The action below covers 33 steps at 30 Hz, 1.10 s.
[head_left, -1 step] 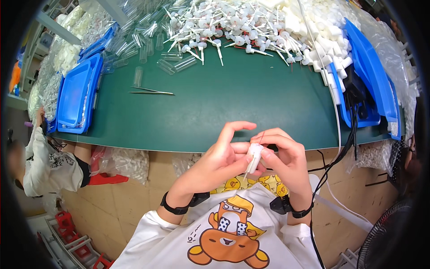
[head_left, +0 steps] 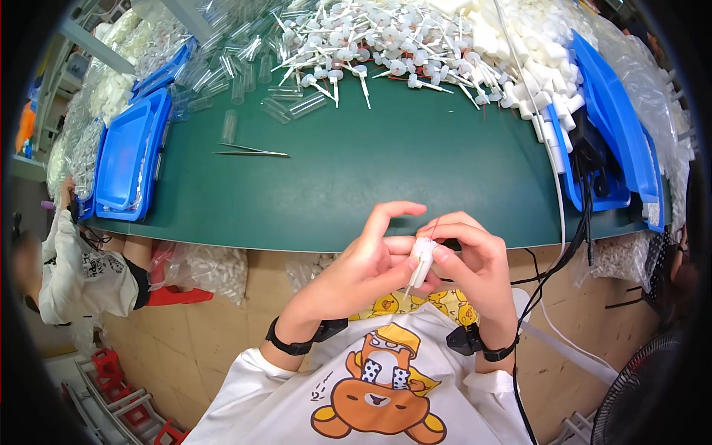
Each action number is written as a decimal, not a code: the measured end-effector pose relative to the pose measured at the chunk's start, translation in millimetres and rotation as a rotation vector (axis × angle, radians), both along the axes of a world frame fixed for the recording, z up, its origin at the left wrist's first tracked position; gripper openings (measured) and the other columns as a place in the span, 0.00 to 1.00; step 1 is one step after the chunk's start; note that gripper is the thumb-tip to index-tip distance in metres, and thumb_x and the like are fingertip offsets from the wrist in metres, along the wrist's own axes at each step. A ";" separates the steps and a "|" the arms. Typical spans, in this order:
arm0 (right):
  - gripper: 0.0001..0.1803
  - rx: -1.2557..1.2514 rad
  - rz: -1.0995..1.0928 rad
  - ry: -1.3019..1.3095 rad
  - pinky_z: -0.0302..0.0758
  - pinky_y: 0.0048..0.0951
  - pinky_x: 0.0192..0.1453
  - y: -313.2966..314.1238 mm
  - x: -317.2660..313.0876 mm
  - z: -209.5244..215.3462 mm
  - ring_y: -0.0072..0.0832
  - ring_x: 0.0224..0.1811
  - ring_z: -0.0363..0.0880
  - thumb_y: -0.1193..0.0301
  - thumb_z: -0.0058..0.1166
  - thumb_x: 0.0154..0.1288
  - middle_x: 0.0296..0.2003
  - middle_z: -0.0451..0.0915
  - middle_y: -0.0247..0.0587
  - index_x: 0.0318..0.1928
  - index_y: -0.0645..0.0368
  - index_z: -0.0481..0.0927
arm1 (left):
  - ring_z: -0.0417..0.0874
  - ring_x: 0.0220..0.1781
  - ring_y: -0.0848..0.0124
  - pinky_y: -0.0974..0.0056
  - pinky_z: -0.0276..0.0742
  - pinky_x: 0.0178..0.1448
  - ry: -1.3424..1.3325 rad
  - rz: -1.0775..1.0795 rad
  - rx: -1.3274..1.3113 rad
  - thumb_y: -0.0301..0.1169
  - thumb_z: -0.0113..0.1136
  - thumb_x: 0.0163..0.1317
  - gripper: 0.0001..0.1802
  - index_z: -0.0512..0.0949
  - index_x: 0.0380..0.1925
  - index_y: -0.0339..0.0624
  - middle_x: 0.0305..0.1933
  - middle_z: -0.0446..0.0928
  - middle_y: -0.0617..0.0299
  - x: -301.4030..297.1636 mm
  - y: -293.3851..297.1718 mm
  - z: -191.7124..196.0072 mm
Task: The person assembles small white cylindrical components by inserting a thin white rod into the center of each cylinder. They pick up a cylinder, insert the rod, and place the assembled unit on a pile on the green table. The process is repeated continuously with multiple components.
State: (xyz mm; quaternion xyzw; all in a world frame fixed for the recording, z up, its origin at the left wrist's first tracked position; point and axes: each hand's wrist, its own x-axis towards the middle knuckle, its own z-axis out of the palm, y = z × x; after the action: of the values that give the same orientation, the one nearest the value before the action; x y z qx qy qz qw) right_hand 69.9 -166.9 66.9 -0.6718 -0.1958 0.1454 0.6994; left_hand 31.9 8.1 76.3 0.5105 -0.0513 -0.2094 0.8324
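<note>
In front of my chest, just off the near table edge, both hands pinch a small white cylindrical plastic piece (head_left: 422, 261). A thin pale stem points down from it toward me, and a fine red wire sticks up at its top. My left hand (head_left: 368, 259) grips it between thumb and bent fingers, with the index finger raised and stretched out. From the other side, my right hand (head_left: 475, 256) presses thumb and fingertips against it. A pair of metal tweezers (head_left: 252, 153) lies on the green table (head_left: 334, 185) beside a clear plastic tube (head_left: 229, 127).
White stemmed parts with red wires (head_left: 386, 44) are heaped at the back. Clear tubes (head_left: 285, 107) lie left of them, white foam-like cylinders (head_left: 545, 85) right. Blue trays (head_left: 124, 159) flank the table. Black cables (head_left: 582, 200) hang at right. Another person's sleeve (head_left: 63, 259) shows far left.
</note>
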 end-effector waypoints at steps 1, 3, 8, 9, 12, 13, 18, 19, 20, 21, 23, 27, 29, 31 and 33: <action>0.10 0.019 -0.007 0.025 0.70 0.28 0.49 -0.5 0.2 -0.1 0.28 0.43 0.74 0.81 0.54 0.53 0.39 0.78 0.43 0.39 0.66 0.78 | 0.78 0.46 0.70 0.65 0.74 0.52 -0.006 -0.017 0.024 0.20 0.40 0.66 0.26 0.45 0.61 0.37 0.49 0.73 0.49 -0.1 0.6 1.1; 0.10 -0.006 -0.040 0.045 0.70 0.28 0.49 1.2 -1.4 0.2 0.28 0.42 0.75 0.81 0.56 0.51 0.38 0.77 0.43 0.37 0.66 0.78 | 0.78 0.45 0.70 0.65 0.75 0.51 -0.009 -0.023 0.050 0.20 0.40 0.66 0.25 0.45 0.61 0.36 0.48 0.74 0.50 -1.1 1.1 1.4; 0.09 -0.058 -0.059 0.012 0.71 0.28 0.48 1.7 -1.0 0.4 0.28 0.41 0.75 0.81 0.58 0.49 0.36 0.77 0.42 0.34 0.66 0.78 | 0.78 0.48 0.66 0.62 0.74 0.53 -0.061 -0.085 0.185 0.19 0.40 0.66 0.26 0.46 0.61 0.34 0.51 0.73 0.44 -0.9 6.3 3.7; 0.08 -0.054 -0.046 -0.010 0.71 0.28 0.48 1.1 0.2 -0.6 0.27 0.42 0.75 0.81 0.58 0.49 0.36 0.77 0.42 0.33 0.66 0.77 | 0.78 0.47 0.67 0.63 0.76 0.52 -0.068 -0.065 0.182 0.19 0.41 0.65 0.26 0.47 0.61 0.34 0.50 0.73 0.45 -1.9 5.3 4.3; 0.09 -0.026 -0.008 -0.020 0.70 0.28 0.48 -2.9 2.2 -2.1 0.27 0.43 0.74 0.82 0.57 0.49 0.38 0.76 0.42 0.34 0.66 0.76 | 0.80 0.43 0.71 0.67 0.78 0.46 0.000 -0.013 0.167 0.22 0.47 0.64 0.22 0.54 0.55 0.33 0.46 0.76 0.50 -2.1 1.9 2.5; 0.10 -0.015 0.006 -0.016 0.70 0.28 0.48 -3.8 2.9 -2.1 0.27 0.43 0.74 0.82 0.57 0.49 0.38 0.75 0.43 0.35 0.66 0.76 | 0.80 0.42 0.73 0.69 0.78 0.44 0.036 0.005 0.160 0.23 0.50 0.64 0.20 0.57 0.53 0.32 0.44 0.76 0.51 -1.7 1.4 0.9; 0.15 0.060 -0.002 0.037 0.70 0.28 0.50 -6.3 -1.0 -5.0 0.26 0.44 0.73 0.84 0.58 0.49 0.42 0.73 0.43 0.39 0.67 0.74 | 0.80 0.44 0.71 0.69 0.80 0.45 -0.169 0.095 0.460 0.22 0.62 0.55 0.14 0.70 0.39 0.30 0.41 0.77 0.53 3.4 2.7 0.7; 0.16 0.066 0.001 0.032 0.71 0.28 0.51 -6.4 -1.3 -5.3 0.26 0.45 0.73 0.85 0.58 0.49 0.42 0.72 0.43 0.41 0.67 0.74 | 0.80 0.46 0.69 0.69 0.81 0.46 -0.183 0.122 0.490 0.21 0.64 0.52 0.14 0.72 0.38 0.29 0.41 0.77 0.54 4.2 2.1 3.0; 0.17 0.097 -0.005 0.074 0.71 0.28 0.51 -6.1 -2.4 -3.3 0.27 0.46 0.73 0.85 0.58 0.49 0.43 0.72 0.43 0.43 0.67 0.73 | 0.80 0.45 0.69 0.69 0.80 0.46 -0.189 0.143 0.484 0.21 0.65 0.51 0.14 0.74 0.38 0.30 0.41 0.76 0.55 4.5 1.9 3.4; 0.19 0.126 -0.009 0.117 0.71 0.28 0.52 -5.4 -4.1 0.0 0.27 0.47 0.73 0.86 0.59 0.49 0.43 0.72 0.43 0.44 0.68 0.73 | 0.80 0.45 0.69 0.69 0.80 0.46 -0.193 0.167 0.477 0.21 0.66 0.50 0.14 0.76 0.37 0.30 0.41 0.76 0.56 3.7 1.6 3.5; 0.23 0.145 0.000 0.140 0.72 0.29 0.53 -5.0 -6.0 1.9 0.28 0.48 0.73 0.86 0.59 0.49 0.44 0.72 0.43 0.48 0.68 0.72 | 0.79 0.43 0.70 0.69 0.79 0.44 -0.243 0.227 0.483 0.22 0.67 0.48 0.14 0.80 0.37 0.34 0.40 0.75 0.59 2.2 0.7 2.1; 0.29 0.078 0.064 0.106 0.73 0.29 0.53 -2.9 -8.5 1.7 0.29 0.50 0.74 0.84 0.63 0.48 0.48 0.73 0.45 0.53 0.68 0.70 | 0.74 0.35 0.75 0.72 0.75 0.37 -0.372 0.338 0.547 0.25 0.68 0.49 0.13 0.83 0.37 0.42 0.36 0.69 0.64 -0.7 0.6 -5.9; 0.29 0.049 0.062 0.183 0.74 0.29 0.53 1.5 -11.7 6.1 0.28 0.49 0.76 0.83 0.64 0.48 0.48 0.74 0.45 0.53 0.69 0.70 | 0.70 0.31 0.77 0.73 0.72 0.35 -0.411 0.368 0.564 0.26 0.67 0.50 0.12 0.84 0.37 0.43 0.34 0.66 0.66 -1.5 0.6 -9.5; 0.28 0.018 0.058 0.206 0.74 0.29 0.53 4.3 -10.0 4.0 0.28 0.47 0.77 0.83 0.64 0.48 0.47 0.76 0.45 0.52 0.69 0.71 | 0.67 0.29 0.79 0.74 0.68 0.32 -0.451 0.398 0.562 0.27 0.67 0.51 0.11 0.84 0.37 0.44 0.32 0.64 0.67 -2.6 -0.5 -14.4; 0.27 0.001 0.049 0.203 0.74 0.28 0.52 6.1 -8.6 2.2 0.28 0.46 0.78 0.83 0.64 0.48 0.46 0.78 0.45 0.51 0.69 0.72 | 0.65 0.28 0.79 0.75 0.66 0.32 -0.442 0.415 0.545 0.28 0.67 0.51 0.11 0.84 0.37 0.44 0.32 0.64 0.67 -3.5 -1.5 -18.4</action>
State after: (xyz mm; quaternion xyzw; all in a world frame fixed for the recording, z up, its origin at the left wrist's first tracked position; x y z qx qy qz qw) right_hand 61.3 -160.8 69.0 -0.6482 -0.1404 0.2298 0.7123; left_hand 28.4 6.7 57.9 0.7447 -0.0677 0.0718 0.6601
